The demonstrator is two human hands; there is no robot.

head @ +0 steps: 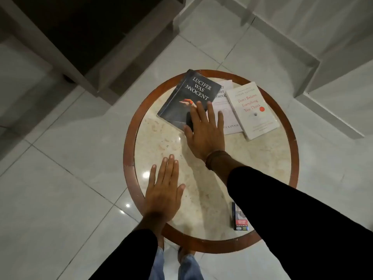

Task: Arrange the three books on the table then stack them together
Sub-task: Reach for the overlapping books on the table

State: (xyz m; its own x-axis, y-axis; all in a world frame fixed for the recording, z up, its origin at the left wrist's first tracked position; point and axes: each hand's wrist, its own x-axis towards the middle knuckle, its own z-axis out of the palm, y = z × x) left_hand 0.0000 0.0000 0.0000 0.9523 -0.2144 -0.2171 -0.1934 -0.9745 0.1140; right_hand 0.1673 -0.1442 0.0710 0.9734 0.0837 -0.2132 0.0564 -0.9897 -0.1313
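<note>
Table [278, 158]: round, pale stone top inside a red-brown wooden rim; all three books lie on its far half.

Dark book [187, 98]: lies flat and askew on the far left, cover up, its right edge overlapping the middle book; the overlap suggests the books are not yet spread out, let alone squared into a stack.

Middle white book [228, 110]: flat between the other two, touching or under both; most of its title is covered, so only fragments of lettering read.

Right white book [252, 110]: flat, cover up, its left edge over the middle book, near the far right rim.

Right hand [205, 134]: laid flat, fingers [198, 112] extended and released, tips on the near corner of the dark book and the middle book; probably pressing to slide or steady, nothing grasped.

Left hand [163, 195]: palm down on bare table near the front rim, fingers straight and released, apparently bracing.

Small box [239, 219]: near the front edge, partly cut off by the right sleeve; its print is too small to read.

Hidden: how far the middle book extends beneath the dark book; the table's base.
</note>
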